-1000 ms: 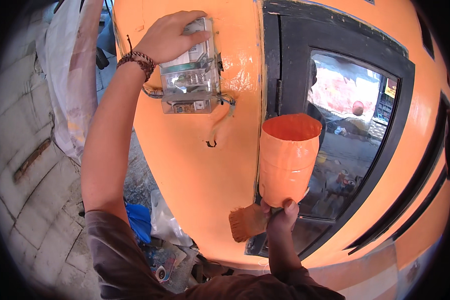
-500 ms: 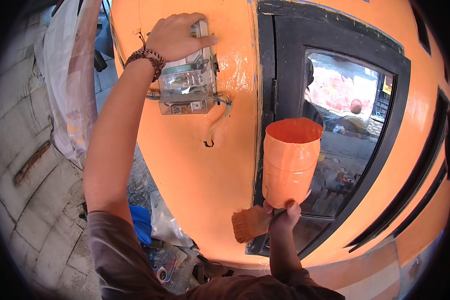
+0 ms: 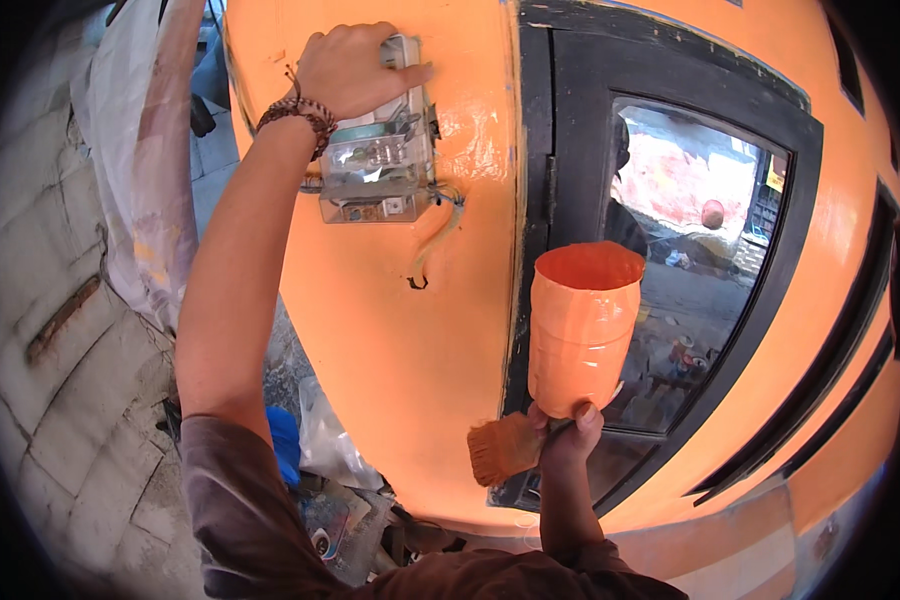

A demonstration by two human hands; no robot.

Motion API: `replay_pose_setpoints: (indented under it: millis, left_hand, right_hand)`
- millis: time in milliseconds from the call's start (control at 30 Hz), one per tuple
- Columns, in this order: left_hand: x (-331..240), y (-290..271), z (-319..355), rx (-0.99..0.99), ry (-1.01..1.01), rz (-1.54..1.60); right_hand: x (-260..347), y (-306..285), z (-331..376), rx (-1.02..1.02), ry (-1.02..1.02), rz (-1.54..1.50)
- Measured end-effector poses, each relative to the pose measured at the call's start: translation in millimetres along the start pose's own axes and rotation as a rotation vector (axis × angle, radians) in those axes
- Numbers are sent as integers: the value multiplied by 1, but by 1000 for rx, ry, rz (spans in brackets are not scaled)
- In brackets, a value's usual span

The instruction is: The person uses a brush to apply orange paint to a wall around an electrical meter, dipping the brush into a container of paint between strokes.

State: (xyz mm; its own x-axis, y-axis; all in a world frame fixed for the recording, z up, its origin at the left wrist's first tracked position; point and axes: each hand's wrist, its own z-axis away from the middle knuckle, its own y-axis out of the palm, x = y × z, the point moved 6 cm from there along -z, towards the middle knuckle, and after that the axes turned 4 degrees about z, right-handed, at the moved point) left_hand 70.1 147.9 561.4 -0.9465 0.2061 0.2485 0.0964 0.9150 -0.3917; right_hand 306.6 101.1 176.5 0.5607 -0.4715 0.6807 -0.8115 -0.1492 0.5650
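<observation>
Over the last second, the orange plastic container (image 3: 582, 340) has dropped a little against the door, and the left hand (image 3: 345, 72) has slid right across the electricity meter (image 3: 365, 172). The right hand (image 3: 568, 438) grasps the container's base and the paintbrush (image 3: 505, 447) together; the container stands above it, nearly upright, and the bristles point left. The left hand lies spread over the meter's upper part, thumb past its right edge; whether it grips, I cannot tell. Beyond are the orange wall (image 3: 390, 350) and black door (image 3: 582, 120).
</observation>
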Motion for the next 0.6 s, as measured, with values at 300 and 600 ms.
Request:
replay_pose_setpoints:
  millis: [300,600]
  left_hand:
    - [7,-6,5,13,-24,106]
    - [38,-76,8,-85,-304,237]
  right_hand:
    - [3,0,1,-48,-45,37]
    - [-3,-14,-3,-108,-24,11]
